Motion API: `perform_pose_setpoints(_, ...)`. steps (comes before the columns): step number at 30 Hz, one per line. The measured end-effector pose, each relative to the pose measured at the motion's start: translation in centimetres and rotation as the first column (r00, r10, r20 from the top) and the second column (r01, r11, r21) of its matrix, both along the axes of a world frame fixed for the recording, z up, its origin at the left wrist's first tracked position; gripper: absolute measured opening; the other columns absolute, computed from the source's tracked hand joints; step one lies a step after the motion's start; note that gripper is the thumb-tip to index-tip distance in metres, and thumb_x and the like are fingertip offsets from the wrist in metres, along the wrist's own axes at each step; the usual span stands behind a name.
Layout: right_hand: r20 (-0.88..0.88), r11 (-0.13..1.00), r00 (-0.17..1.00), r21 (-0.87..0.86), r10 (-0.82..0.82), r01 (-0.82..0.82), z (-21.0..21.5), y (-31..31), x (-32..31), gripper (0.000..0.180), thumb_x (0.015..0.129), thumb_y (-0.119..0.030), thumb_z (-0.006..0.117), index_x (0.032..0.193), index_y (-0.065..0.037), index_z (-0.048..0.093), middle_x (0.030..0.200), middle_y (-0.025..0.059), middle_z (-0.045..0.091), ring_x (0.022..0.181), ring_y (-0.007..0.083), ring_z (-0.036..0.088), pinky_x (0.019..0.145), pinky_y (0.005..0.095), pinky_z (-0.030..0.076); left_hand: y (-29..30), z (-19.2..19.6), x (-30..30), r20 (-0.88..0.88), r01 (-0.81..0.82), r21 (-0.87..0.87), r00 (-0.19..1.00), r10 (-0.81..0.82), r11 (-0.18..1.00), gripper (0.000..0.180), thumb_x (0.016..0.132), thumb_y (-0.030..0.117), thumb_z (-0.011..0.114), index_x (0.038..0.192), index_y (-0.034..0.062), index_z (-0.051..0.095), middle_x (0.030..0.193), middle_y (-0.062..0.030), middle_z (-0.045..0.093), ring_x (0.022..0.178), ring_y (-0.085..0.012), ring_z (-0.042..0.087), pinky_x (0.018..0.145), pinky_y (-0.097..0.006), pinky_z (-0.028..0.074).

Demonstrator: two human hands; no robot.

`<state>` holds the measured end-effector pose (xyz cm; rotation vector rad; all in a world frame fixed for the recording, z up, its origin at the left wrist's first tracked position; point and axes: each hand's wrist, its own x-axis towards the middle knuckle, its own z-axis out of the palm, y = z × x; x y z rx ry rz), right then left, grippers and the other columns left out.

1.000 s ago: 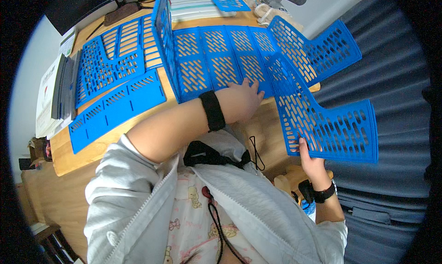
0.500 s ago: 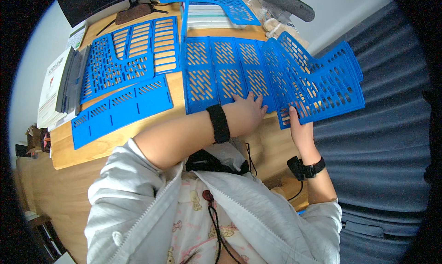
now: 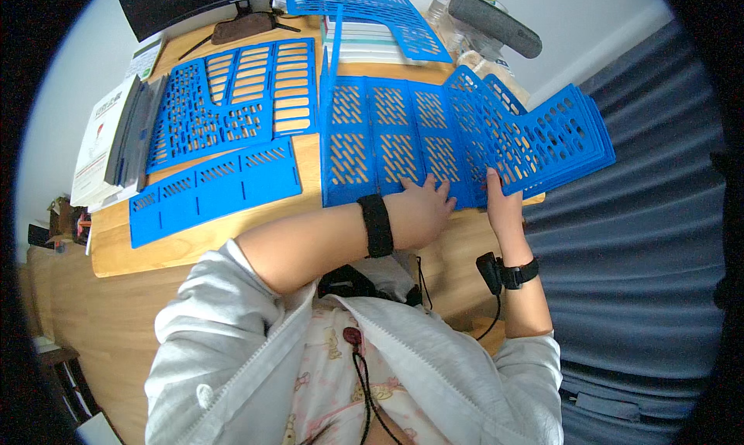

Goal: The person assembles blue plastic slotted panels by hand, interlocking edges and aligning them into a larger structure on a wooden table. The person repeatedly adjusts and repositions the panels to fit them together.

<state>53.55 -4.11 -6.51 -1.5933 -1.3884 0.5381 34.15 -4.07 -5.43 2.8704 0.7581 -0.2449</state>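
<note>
A blue perforated plastic panel of a file rack lies on the wooden table in front of me. My left hand rests on its near edge, fingers spread. At the panel's right end, several blue side panels with cut-out corners are stacked close together, leaning outward to the right. My right hand grips their near lower edge, thumb on top; its other fingers are hidden beneath. A thin blue panel stands edge-on at the rack's left end.
Left of the rack lie blue slotted panels and a long blue strip panel. Another blue panel rests over stacked books. More books stand at the left edge. A monitor, grey cylinder and dark curtain border the table.
The leaning side panels and my right hand have shifted slightly, the panels now lying closer over the table. My left hand keeps its place on the panel. The whole view has moved a little.
</note>
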Motion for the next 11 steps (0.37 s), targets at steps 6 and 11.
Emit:
perform_pose_setpoints(6,0.084,0.995,0.992,0.015,0.092,-0.094,1.1,-0.8,-0.6,0.026,0.088,-0.016,0.06,0.105,0.003,0.061,0.101,0.0162,0.065,0.093,0.0267,0.061,0.081,0.0352,0.046,-0.7,-0.2,-0.1,0.036,-0.029,0.025,0.999,0.028,0.999,0.084,0.072,0.028,0.07,0.14,-0.0001,0.03,0.143,-0.0269,0.025,0.129,-0.044,0.032,0.084,-0.063,0.044)
perform_pose_setpoints(11,0.286,0.988,0.946,-0.051,0.153,-0.144,1.4,-1.8,-0.3,0.032,0.083,-0.022,0.067,0.108,-0.003,0.063,0.108,0.0178,0.065,0.098,0.0309,0.062,0.082,0.0359,0.047,-1.3,-0.8,-0.2,0.265,-0.025,0.228,0.964,-0.037,0.973,0.097,0.067,0.033,0.075,0.142,-0.0005,0.024,0.147,-0.0229,0.023,0.133,-0.0375,0.03,0.097,-0.062,0.034)
